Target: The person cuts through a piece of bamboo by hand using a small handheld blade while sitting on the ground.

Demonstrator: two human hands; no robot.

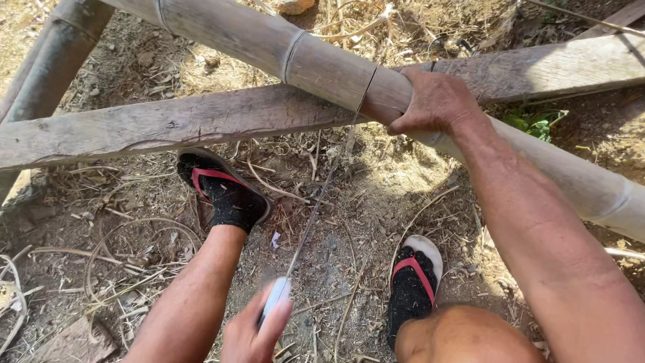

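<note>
the saw blade [321,195] is the hardest thing to read — a thin, edge-on sliver, blurred along most of its length, its teeth too fine to make out. it runs from a pale handle [275,299] low in the view up to a dark cut line on the bamboo pole [316,64]. the handle is mostly hidden inside the left hand [252,333], whose fingers are wrapped around it; the hand itself is cut off by the lower edge of the view, so only a thumb and the knuckles show.

the right hand [433,101] sits on the pole just right of the cut, fingers curled over the far side and out of sight, clamping the round stem. the pole is smooth, tan and cylindrical, with a raised node ring left of the cut; both ends run out of view. it lies across a weathered grey wooden plank [168,124], rough and cracked along the grain, which carries it off the ground. a second bamboo stem [57,57] leans at the upper left corner, only partly seen.

below, two feet in black socks and red-strapped sandals — the left foot [225,191] near the plank, the right foot [415,279] half hidden behind a knee. the ground [363,202] is dry soil strewn with straw, shavings and curled strips.
</note>
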